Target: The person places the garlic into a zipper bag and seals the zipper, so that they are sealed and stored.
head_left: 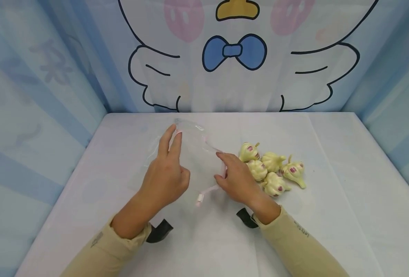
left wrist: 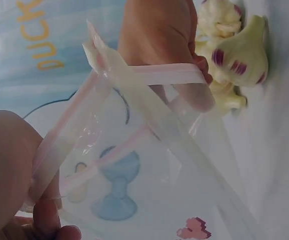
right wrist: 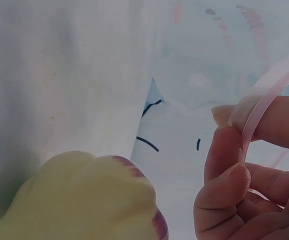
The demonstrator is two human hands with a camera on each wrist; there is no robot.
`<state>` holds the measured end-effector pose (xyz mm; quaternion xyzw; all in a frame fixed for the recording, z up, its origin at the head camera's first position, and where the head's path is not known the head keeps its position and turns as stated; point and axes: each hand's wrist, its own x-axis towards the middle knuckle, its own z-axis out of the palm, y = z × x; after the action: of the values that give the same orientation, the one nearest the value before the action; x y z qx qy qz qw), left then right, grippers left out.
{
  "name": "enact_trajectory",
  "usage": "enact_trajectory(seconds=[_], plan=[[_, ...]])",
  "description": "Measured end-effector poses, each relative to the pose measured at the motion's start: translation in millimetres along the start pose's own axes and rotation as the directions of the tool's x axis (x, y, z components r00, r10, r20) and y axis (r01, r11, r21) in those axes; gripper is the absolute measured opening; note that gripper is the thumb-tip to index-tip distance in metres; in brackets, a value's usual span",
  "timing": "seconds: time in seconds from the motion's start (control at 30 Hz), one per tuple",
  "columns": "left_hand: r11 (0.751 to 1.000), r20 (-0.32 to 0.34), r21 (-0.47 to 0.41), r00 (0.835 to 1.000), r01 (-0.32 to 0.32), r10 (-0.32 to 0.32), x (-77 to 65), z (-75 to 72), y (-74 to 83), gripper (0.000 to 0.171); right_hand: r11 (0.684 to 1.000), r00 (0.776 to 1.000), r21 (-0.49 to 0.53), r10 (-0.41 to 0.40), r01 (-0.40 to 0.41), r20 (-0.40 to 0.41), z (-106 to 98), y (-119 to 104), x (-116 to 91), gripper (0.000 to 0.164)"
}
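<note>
A clear plastic zip bag (head_left: 199, 165) with a pink strip along its mouth hangs between the hands, its mouth spread apart. My left hand (head_left: 164, 177) holds one side of the mouth, the index and middle fingers stretched along it. On the other side, my right hand (head_left: 237, 177) pinches the rim; the right wrist view shows the pink strip (right wrist: 257, 120) between thumb and fingers. A white-pink end of the strip (head_left: 199, 199) sticks out toward me. Just beyond the right hand lie several garlic bulbs (head_left: 275, 184), pale yellow with purple patches.
A white cloth covers the table (head_left: 336, 215). Behind it hangs a curtain (head_left: 239, 84) printed with a cartoon figure and a blue bow tie, with blue-white curtains (head_left: 35, 127) at the sides. Black straps (head_left: 159, 231) show at both sleeve cuffs.
</note>
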<state>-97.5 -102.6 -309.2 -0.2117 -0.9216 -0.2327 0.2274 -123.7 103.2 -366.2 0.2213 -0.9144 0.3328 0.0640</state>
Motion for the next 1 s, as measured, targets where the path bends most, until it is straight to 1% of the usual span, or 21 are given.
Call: enact_trajectory(seconds=[0.13, 0.27, 0.4, 0.5, 0.6, 0.73, 0.83, 1.0], plan=[[1.0, 0.016, -0.001, 1.0, 0.019, -0.019, -0.3, -5.3, -3.1, 0.075, 0.999, 0.999, 0.006, 0.047, -0.047, 0.028, -3.4, 0.8, 0.9, 0.061], [0.999, 0.015, -0.024, 1.0, 0.026, -0.025, -0.8, -10.0, -6.7, 0.069, 0.998, 0.998, 0.006, 0.06, -0.06, 0.037, -6.3, 3.1, 1.1, 0.06], [1.0, 0.004, -0.025, 1.0, -0.008, 0.008, -1.0, -13.6, -11.0, 0.063, 0.998, 0.998, 0.007, 0.055, -0.055, 0.039, -7.6, 5.4, 0.8, 0.06], [0.998, 0.018, -0.048, 0.999, -0.039, 0.04, -1.2, -16.2, -15.7, 0.06, 0.999, 0.999, 0.012, 0.045, -0.045, 0.026, -8.3, 6.9, 0.8, 0.06], [0.99, 0.045, -0.119, 0.996, -0.075, 0.08, -0.2, -18.7, -21.7, 0.059, 0.999, 0.999, 0.019, 0.038, -0.038, 0.013, -9.7, 8.4, 1.1, 0.06], [0.967, 0.079, -0.229, 0.988, -0.113, 0.134, 2.7, -22.3, -28.7, 0.057, 0.998, 0.999, 0.037, 0.043, -0.044, 0.019, -12.2, 8.9, 1.8, 0.062], [0.959, 0.106, -0.259, 0.983, -0.115, 0.147, 5.0, -25.2, -31.2, 0.057, 0.997, 0.998, 0.046, 0.056, -0.058, 0.034, -13.8, 7.8, 2.3, 0.063], [0.964, 0.16, -0.247, 0.977, -0.096, 0.139, 6.5, -27.8, -31.1, 0.062, 0.997, 0.998, 0.055, 0.059, -0.061, 0.033, -14.1, 6.2, 3.4, 0.063]])
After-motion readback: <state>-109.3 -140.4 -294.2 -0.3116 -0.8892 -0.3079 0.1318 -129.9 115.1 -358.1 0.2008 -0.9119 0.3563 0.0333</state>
